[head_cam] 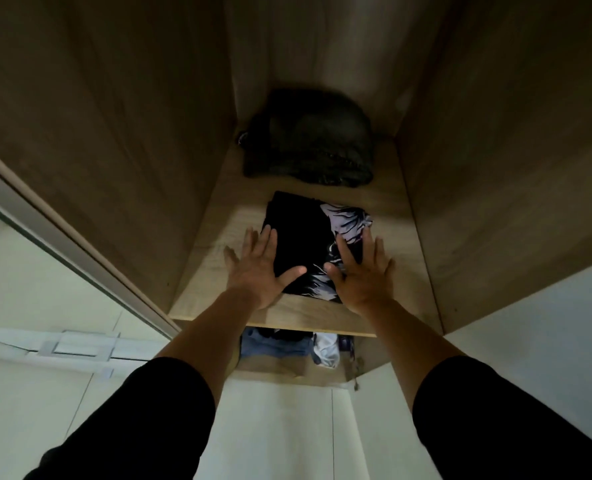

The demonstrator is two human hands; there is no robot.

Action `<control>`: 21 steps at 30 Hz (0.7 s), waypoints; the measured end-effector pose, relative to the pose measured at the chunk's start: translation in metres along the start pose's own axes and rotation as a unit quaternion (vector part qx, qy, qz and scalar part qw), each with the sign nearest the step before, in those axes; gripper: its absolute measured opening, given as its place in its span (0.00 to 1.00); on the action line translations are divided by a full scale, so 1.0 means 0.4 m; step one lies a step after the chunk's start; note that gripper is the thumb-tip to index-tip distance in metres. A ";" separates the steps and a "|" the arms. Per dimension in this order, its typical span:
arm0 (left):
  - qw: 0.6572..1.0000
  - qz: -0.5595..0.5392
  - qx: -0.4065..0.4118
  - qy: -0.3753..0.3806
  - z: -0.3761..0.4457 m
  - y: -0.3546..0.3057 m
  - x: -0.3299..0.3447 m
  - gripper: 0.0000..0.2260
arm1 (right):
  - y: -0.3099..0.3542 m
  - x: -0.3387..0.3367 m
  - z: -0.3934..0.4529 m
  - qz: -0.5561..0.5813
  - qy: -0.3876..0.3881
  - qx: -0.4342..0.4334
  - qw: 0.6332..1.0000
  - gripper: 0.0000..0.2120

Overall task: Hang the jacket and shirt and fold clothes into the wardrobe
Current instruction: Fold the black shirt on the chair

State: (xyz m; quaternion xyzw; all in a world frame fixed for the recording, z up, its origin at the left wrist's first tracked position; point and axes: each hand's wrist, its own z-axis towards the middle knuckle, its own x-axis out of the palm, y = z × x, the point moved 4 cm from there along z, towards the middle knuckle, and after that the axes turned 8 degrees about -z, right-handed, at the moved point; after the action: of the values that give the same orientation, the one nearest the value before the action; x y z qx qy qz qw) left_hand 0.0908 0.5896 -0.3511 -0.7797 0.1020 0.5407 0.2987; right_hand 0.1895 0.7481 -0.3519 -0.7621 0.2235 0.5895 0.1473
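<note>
Both hands flat, fingers spread: left hand and right hand press folded black garment on shelf; dark pile at 12 o'clock.

Domestic bedroom or dressing area, seen into an open wardrobe of light wood-grain panels. A folded black printed garment lies near the front of its shelf, with a dark folded bundle behind it. More folded clothes fill the compartment below. A sliding door frame and pale walls border the cabinet.
</note>
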 end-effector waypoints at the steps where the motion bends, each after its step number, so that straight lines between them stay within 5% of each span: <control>1: 1.000 0.006 -0.009 0.014 0.000 0.001 0.004 0.41 | 0.000 0.007 0.006 -0.004 0.015 0.003 1.000 0.29; 9: 0.996 -0.009 -0.070 0.046 -0.017 0.004 0.020 0.42 | -0.009 -0.002 0.036 -0.005 0.078 0.007 0.997 0.31; 13: 0.996 -0.037 -0.075 0.024 -0.064 0.014 -0.019 0.37 | 0.012 -0.051 -0.022 0.008 0.006 0.008 1.000 0.32; 21: 0.981 -0.152 -0.063 -0.105 -0.368 0.026 -0.187 0.30 | 0.181 -0.210 -0.249 0.110 -0.093 -0.133 0.981 0.34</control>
State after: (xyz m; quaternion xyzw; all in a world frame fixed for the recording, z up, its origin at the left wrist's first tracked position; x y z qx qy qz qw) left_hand 0.1716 0.4842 -0.2522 -0.7422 -0.0839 0.5735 0.3364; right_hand 0.2180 0.6515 -0.2420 -0.6871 0.2112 0.6952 -0.0008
